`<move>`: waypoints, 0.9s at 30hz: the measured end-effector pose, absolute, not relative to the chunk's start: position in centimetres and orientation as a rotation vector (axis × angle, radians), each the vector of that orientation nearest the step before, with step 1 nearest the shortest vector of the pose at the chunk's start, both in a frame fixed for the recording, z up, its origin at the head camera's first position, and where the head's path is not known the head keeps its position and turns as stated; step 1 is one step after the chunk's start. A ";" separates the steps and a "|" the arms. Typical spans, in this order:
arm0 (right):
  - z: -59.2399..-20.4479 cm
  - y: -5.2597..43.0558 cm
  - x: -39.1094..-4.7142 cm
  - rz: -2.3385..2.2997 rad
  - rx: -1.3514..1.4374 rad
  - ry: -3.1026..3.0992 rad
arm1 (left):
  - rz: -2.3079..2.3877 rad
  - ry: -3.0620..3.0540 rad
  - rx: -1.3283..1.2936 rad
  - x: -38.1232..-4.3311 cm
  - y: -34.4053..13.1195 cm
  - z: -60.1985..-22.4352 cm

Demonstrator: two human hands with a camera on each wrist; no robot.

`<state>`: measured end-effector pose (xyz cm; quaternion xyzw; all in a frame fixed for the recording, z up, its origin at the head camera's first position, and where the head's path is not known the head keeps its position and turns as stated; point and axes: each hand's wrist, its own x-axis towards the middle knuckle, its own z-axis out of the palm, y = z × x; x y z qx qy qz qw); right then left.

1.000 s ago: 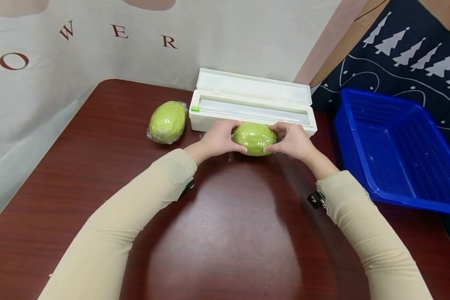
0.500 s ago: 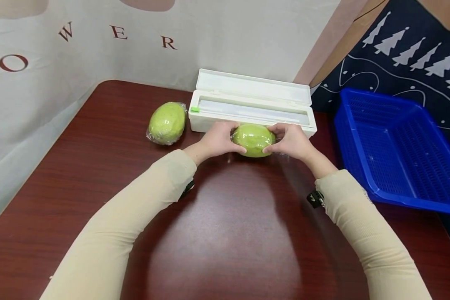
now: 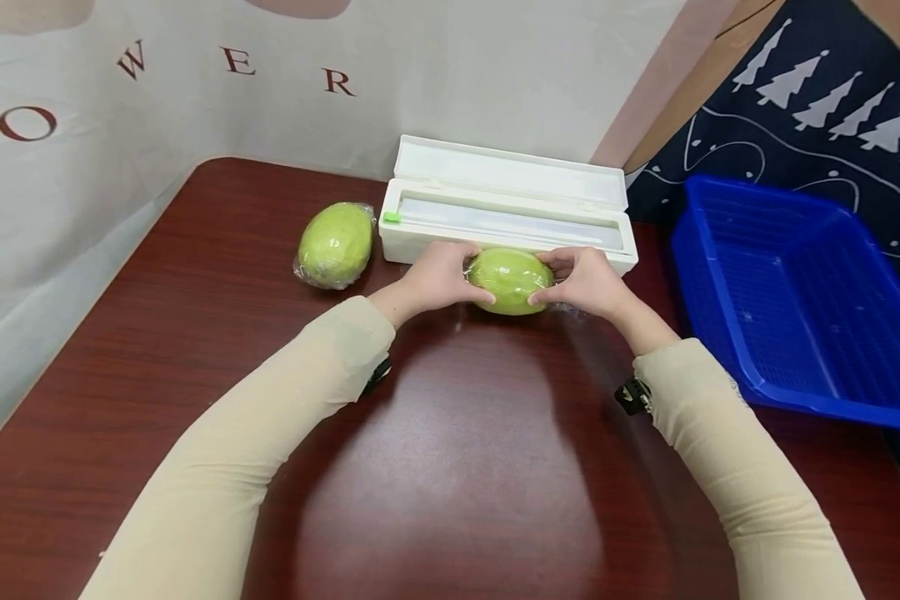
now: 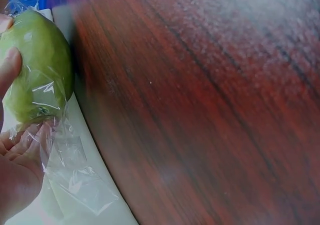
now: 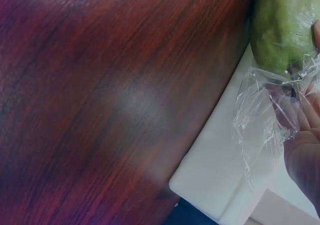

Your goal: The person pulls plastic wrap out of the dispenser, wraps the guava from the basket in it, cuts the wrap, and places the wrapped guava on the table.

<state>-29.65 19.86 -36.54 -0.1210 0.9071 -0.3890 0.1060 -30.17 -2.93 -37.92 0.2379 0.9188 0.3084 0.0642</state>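
Observation:
A green oval fruit (image 3: 509,282) in clear cling film is held between both hands in front of the white cling film box. My left hand (image 3: 444,277) grips its left end, thumb on the near side and fingers behind. The right end is gripped the same way by my right hand (image 3: 583,283). Loose film (image 4: 82,185) hangs off the fruit's end in the left wrist view, and more loose film (image 5: 265,115) spreads from the other end in the right wrist view. The fruit's underside is hidden.
The white cling film box (image 3: 420,246) stands with its lid up; a green slider (image 3: 392,217) sits on its left. Left of it lies a second wrapped green fruit (image 3: 335,245). A blue plastic basket (image 3: 727,333) stands at the right of the brown table (image 3: 435,467).
Both hands keep their grip on the fruit and barely move. The view shifts very slightly.

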 end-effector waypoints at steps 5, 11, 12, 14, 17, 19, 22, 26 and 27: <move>-36.5 19.9 -29.7 -1.157 -0.351 2.660 | 0.939 2.755 0.707 -30.2 -3.0 -37.8; -36.6 20.1 -29.8 -1.164 -0.316 2.655 | 0.943 2.747 0.718 -30.2 -3.0 -37.7; -36.6 20.1 -29.9 -1.164 -0.314 2.654 | 0.940 2.746 0.720 -30.2 -3.0 -37.6; -36.7 20.2 -29.9 -1.169 -0.312 2.648 | 0.942 2.738 0.719 -30.3 -2.9 -37.5; -36.7 20.2 -29.9 -1.186 -0.307 2.633 | 0.945 2.723 0.715 -30.3 -2.9 -37.5; -36.7 20.3 -30.0 -1.195 -0.301 2.622 | 0.954 2.712 0.710 -30.4 -2.9 -37.4; -36.6 20.3 -30.1 -1.199 -0.292 2.610 | 0.963 2.702 0.703 -30.4 -3.0 -37.3; -36.5 20.3 -30.3 -1.187 -0.282 2.601 | 0.985 2.678 0.693 -30.4 -3.0 -37.2; -36.5 20.4 -30.3 -1.183 -0.278 2.598 | 0.990 2.673 0.691 -30.4 -3.0 -37.1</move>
